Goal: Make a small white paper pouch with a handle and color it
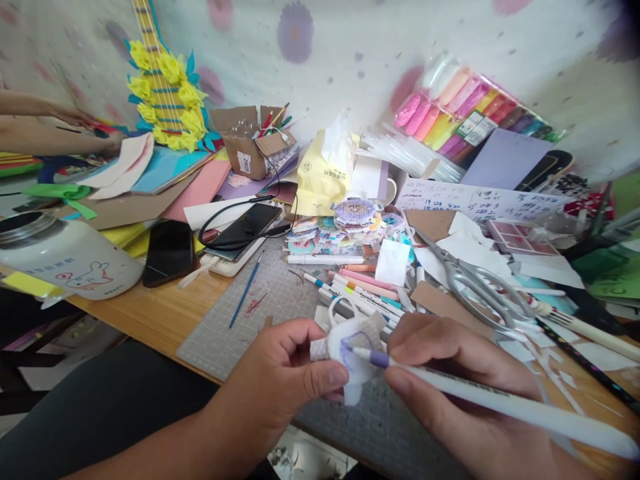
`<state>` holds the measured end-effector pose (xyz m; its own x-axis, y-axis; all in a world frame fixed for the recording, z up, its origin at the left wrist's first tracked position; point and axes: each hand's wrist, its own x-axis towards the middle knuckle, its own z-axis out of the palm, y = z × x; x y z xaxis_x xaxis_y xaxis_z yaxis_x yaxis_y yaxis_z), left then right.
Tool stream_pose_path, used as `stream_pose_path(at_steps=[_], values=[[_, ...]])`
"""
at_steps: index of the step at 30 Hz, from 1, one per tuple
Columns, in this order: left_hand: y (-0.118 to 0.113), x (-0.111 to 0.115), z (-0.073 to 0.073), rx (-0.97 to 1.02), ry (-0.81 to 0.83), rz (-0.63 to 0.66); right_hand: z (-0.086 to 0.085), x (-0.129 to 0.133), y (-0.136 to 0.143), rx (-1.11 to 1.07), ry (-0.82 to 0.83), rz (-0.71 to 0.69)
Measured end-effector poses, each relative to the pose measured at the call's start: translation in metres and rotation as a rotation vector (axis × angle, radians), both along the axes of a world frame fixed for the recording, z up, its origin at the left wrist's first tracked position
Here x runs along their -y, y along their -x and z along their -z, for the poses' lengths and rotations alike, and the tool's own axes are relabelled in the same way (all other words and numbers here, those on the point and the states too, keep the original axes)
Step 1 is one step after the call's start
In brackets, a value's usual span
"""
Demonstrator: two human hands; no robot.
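Between the thumb and fingers of my left hand (285, 380) is a small white craft piece (357, 343) with a loop at its top and purple marks on its face. My right hand (450, 373) grips a white marker (480, 393) with a purple band, and its tip meets the purple marks. What the piece is made of, I cannot tell. Just behind it lie several markers (360, 293) on the grey cutting mat (225, 320). A thin blue paintbrush (247, 288) rests on the mat to the left.
Large silver scissors (480, 287) lie at right among paper scraps. A stack of cut-outs (350, 227) stands behind the markers. At left are a white bottle (70, 260), a black phone (169, 252) and another person's arms (55, 127).
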<state>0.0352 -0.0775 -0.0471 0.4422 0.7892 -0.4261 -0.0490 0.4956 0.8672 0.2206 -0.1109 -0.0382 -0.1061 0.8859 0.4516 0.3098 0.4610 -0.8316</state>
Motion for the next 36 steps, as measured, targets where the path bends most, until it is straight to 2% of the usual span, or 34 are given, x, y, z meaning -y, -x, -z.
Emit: stream_pose_path(at_steps=[9,23,36], values=[[0.0005,0.0008,-0.0007,-0.068,-0.016,0.032,0.0008,0.0008,0.0022,0.008,-0.033,-0.009],[-0.0006,0.002,-0.0013,-0.015,0.022,0.019,-0.0035,0.0009,-0.0007,0.068,0.008,-0.069],[-0.0014,0.0004,-0.0022,-0.013,0.014,0.015,-0.0006,0.003,-0.0018,0.033,-0.041,-0.035]])
